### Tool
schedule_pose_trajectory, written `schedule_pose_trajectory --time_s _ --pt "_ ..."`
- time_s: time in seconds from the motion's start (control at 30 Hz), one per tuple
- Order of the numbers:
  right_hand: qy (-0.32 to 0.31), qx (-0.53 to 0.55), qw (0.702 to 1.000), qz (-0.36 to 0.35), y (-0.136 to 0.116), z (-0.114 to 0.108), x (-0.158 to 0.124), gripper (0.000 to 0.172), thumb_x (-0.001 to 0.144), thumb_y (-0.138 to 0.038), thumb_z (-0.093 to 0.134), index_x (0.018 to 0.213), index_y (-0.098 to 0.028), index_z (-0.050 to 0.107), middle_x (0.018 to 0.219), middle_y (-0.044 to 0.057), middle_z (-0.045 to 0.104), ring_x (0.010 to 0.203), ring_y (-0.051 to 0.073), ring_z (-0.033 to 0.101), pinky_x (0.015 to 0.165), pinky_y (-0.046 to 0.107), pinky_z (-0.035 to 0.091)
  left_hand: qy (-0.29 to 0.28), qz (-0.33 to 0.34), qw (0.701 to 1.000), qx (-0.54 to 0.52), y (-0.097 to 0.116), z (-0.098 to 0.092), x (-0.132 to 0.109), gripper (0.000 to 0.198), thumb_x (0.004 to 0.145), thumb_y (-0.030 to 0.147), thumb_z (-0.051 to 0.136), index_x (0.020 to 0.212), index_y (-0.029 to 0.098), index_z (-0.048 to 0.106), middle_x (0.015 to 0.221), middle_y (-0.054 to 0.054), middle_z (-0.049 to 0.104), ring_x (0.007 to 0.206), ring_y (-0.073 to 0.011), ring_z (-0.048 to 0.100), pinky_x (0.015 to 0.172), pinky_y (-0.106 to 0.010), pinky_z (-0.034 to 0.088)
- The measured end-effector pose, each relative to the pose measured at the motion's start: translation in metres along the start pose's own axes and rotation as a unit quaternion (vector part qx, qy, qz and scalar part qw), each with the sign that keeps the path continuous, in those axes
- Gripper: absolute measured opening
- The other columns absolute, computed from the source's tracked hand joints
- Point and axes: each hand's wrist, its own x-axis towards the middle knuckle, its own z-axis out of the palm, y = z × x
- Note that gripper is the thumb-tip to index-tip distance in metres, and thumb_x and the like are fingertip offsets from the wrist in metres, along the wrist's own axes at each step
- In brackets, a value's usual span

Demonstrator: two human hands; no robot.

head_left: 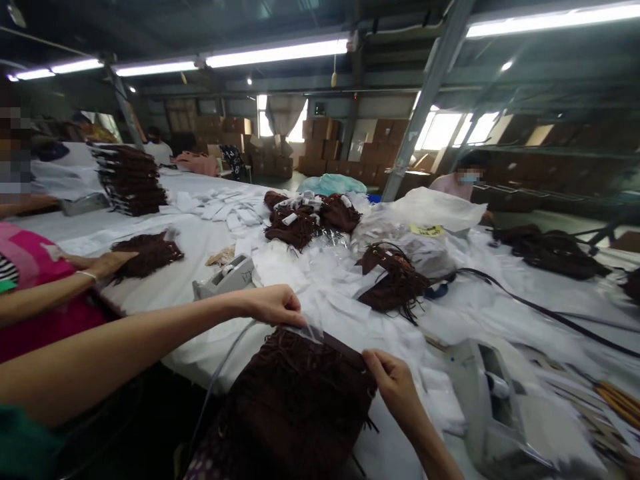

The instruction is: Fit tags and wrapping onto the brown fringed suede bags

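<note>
A dark brown fringed bag (305,393) leans at the table's near edge, close to my body, its upper edge facing me. My left hand (280,305) is closed in a pinch above that edge, on a piece of clear plastic (313,328) that reaches down to the bag. Whether the plastic is tape or film I cannot tell. At the bag's upper right corner, my right hand (393,380) grips the edge between thumb and fingers, near a small metal ring. The bag's lower part falls into shadow.
Grey tape dispensers (225,277) (487,407) stand left and right. More brown fringed bags (393,277) and white paper packets (240,213) cover the table. A black strap (545,313) crosses the right side. At left, a co-worker's hands (107,265) touch another brown bag (150,255).
</note>
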Motion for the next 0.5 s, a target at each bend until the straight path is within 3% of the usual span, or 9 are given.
schedule_pose_trajectory --time_s 0.13,0.23,0.33,0.4,0.5 --pt "-0.029 0.004 0.999 -0.044 -0.036 0.007 0.022 0.045 0.086 -0.047 0.047 0.053 -0.019 0.034 0.054 -0.004 0.029 0.050 0.009 0.029 0.046 0.022 0.023 -0.051 0.041 0.998 0.016 0.026 0.011 0.028 0.042 0.077 0.051 0.060 0.058 0.016 0.049 0.049 0.005 0.036 0.046 -0.0077 0.030 0.042 -0.022 0.020" --pt "-0.033 0.015 0.997 -0.075 -0.046 0.012 0.028 0.044 0.089 -0.044 0.044 0.054 -0.018 0.040 0.053 -0.004 0.036 0.050 0.009 0.037 0.048 0.021 0.030 -0.069 0.046 0.996 -0.026 0.031 0.026 0.042 0.046 0.079 0.058 0.055 0.061 0.016 0.048 0.052 0.006 0.036 0.047 -0.0081 0.030 0.043 -0.022 0.023" --pt "-0.006 0.034 0.996 -0.085 -0.023 0.011 0.023 0.027 0.087 -0.040 0.050 0.085 -0.016 0.062 0.080 0.002 0.062 0.077 0.017 0.059 0.072 0.026 0.047 -0.057 0.032 0.996 -0.056 0.025 0.030 0.049 0.048 0.079 0.063 0.051 0.065 0.017 0.046 0.053 0.006 0.038 0.047 -0.0085 0.033 0.043 -0.021 0.025" --pt "0.031 0.041 0.997 -0.062 0.005 0.011 0.015 0.036 0.083 -0.037 0.058 0.115 -0.019 0.057 0.112 0.007 0.062 0.106 0.022 0.057 0.094 0.034 0.044 -0.054 0.018 0.997 -0.055 0.020 0.027 0.054 0.049 0.078 0.064 0.053 0.066 0.017 0.045 0.054 0.007 0.037 0.047 -0.0082 0.033 0.043 -0.021 0.025" --pt "0.061 0.080 0.995 -0.010 0.046 0.019 0.003 0.042 0.086 -0.037 0.057 0.124 -0.021 0.050 0.125 0.009 0.057 0.117 0.023 0.053 0.100 0.040 0.042 -0.091 -0.004 0.995 -0.052 0.015 0.021 0.064 0.049 0.077 0.064 0.055 0.068 0.017 0.048 0.055 0.007 0.035 0.047 -0.0076 0.030 0.042 -0.021 0.023"
